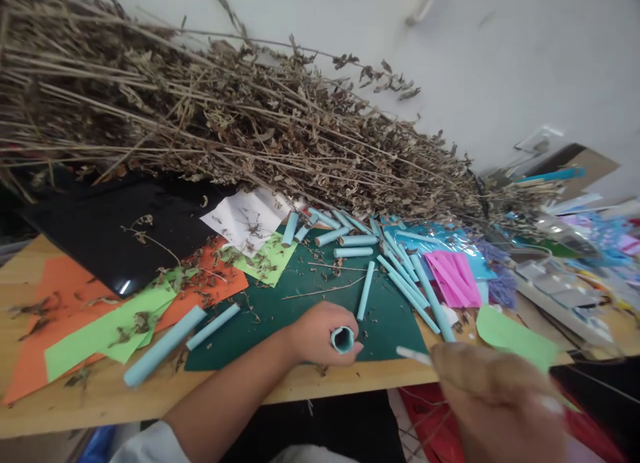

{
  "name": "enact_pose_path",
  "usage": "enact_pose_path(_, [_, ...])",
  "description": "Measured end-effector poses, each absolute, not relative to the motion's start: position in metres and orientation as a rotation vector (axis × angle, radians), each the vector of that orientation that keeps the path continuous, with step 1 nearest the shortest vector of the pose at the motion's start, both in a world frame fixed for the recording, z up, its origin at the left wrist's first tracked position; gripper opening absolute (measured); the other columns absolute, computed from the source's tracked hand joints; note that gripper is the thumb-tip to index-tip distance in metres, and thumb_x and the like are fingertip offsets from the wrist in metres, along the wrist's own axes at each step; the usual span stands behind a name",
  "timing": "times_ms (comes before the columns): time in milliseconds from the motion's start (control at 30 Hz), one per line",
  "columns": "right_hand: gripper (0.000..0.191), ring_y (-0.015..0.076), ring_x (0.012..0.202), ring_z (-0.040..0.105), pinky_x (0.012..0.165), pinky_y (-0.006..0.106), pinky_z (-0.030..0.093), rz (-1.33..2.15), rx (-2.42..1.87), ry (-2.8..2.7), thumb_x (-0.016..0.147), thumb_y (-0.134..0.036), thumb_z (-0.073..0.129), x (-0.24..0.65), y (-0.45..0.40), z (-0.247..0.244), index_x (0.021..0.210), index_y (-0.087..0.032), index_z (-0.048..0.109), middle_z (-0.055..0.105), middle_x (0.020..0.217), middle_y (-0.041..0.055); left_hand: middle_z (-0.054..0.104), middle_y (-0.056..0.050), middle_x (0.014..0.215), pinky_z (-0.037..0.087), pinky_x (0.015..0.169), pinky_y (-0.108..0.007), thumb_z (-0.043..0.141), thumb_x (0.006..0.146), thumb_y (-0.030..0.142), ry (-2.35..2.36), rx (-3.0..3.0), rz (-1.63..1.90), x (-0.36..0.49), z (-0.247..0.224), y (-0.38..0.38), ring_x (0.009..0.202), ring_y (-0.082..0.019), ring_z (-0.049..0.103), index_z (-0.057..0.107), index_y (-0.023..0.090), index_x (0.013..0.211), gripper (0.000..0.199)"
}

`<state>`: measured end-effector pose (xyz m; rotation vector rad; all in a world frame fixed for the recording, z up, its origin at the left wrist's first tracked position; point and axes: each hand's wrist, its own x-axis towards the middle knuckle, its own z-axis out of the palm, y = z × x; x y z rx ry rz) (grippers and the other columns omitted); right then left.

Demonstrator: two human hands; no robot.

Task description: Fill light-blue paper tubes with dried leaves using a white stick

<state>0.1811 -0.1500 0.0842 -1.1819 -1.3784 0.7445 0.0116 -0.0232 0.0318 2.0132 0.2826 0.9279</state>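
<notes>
In the head view, my left hand (325,329) is wrapped round a light-blue paper tube (343,340), whose open end faces up toward the camera. To its right, my right hand (495,389) is blurred, its fingers closed on a thin white stick (413,355) that points left toward the tube; the stick and the tube are apart. Several thin light-blue paper tubes (353,252) lie beyond my left hand on a dark green sheet (280,316). A thicker blue tube (165,346) lies at the left, beside a thinner one (213,327).
Dried stalks and leaves (300,129) stretch across the back. Orange paper (65,289), green paper strips (110,323) and a black sheet (115,229) lie left. Pink paper (453,279) and a green sheet (517,336) are right. The wooden table's front edge (280,389) is close.
</notes>
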Motion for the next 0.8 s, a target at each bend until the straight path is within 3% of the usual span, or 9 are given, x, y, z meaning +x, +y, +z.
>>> enact_pose_path(167, [0.021, 0.0102, 0.044, 0.038, 0.042, 0.023, 0.028, 0.492, -1.348, -1.708, 0.080, -0.019, 0.040, 0.167, -0.151, 0.055, 0.059, -0.018, 0.039, 0.037, 0.050, -0.0021, 0.047, 0.001, 0.045, 0.036, 0.046, -0.020, 0.047, 0.064, 0.025, 0.205, 1.978, 1.115, 0.010, 0.057, -0.041, 0.043, -0.008, 0.041, 0.039, 0.018, 0.051, 0.017])
enact_pose_path(300, [0.017, 0.0094, 0.043, 0.040, 0.041, 0.021, 0.031, 0.314, -1.492, -1.939, 0.077, -0.021, 0.043, 0.170, -0.157, 0.050, 0.061, -0.018, 0.043, 0.043, 0.050, -0.0025, 0.047, 0.002, 0.044, 0.038, 0.048, -0.021, 0.046, 0.065, 0.023, 0.196, 2.082, 1.168, 0.003, 0.085, -0.059, 0.043, -0.009, 0.045, 0.039, 0.019, 0.053, 0.014])
enact_pose_path(533, [0.024, 0.0144, 0.055, 0.050, 0.049, 0.025, 0.038, 0.520, -1.359, -1.977, 0.082, -0.027, 0.030, 0.159, -0.170, 0.038, 0.068, -0.017, 0.047, 0.053, 0.061, 0.0036, 0.051, 0.002, 0.048, 0.038, 0.048, -0.022, 0.049, 0.064, 0.018, 0.281, 2.268, 1.275, -0.013, 0.127, -0.093, 0.046, -0.009, 0.048, 0.042, 0.019, 0.058, 0.009])
enact_pose_path(800, [0.030, 0.0109, 0.044, 0.039, 0.043, 0.023, 0.029, 0.641, -1.352, -1.829, 0.084, -0.025, 0.027, 0.163, -0.181, 0.041, 0.057, -0.018, 0.037, 0.039, 0.049, -0.0013, 0.048, 0.002, 0.047, 0.041, 0.049, -0.022, 0.051, 0.063, 0.014, 0.396, 2.080, 1.541, -0.019, 0.128, -0.112, 0.045, -0.009, 0.048, 0.041, 0.019, 0.061, 0.012])
